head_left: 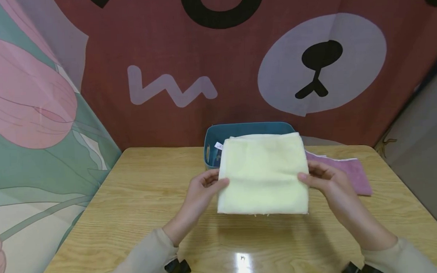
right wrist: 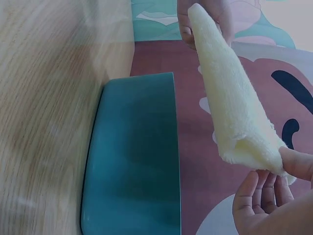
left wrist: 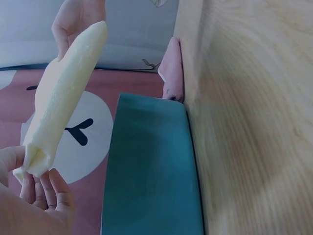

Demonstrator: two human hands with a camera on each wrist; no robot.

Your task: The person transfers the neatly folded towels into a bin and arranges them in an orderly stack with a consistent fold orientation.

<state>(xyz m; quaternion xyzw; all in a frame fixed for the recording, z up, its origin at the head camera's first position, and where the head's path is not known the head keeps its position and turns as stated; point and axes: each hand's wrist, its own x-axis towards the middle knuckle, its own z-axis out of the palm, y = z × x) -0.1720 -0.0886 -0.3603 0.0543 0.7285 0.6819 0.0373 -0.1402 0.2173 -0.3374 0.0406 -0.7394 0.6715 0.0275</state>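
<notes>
A pale yellow towel [head_left: 264, 173], folded into a thick square, is held up above the table between both hands. My left hand [head_left: 205, 189] pinches its left edge, thumb on the near face and fingers behind. On the opposite edge my right hand [head_left: 326, 185] grips it the same way. Both wrist views show the towel edge-on, with its folded layers at the ends and a hand at each side. Behind it stands a teal bin [head_left: 250, 128], partly hidden by the towel in the head view; something dark with a white tag [head_left: 219, 145] shows inside.
A folded pink-purple towel [head_left: 355, 176] lies on the wooden table [head_left: 151, 187] right of the bin. A curtain with a brown bear print [head_left: 164, 42] hangs behind the table, and a floral one [head_left: 29, 91] on the left. A grey surface [head_left: 421, 145] borders the right side.
</notes>
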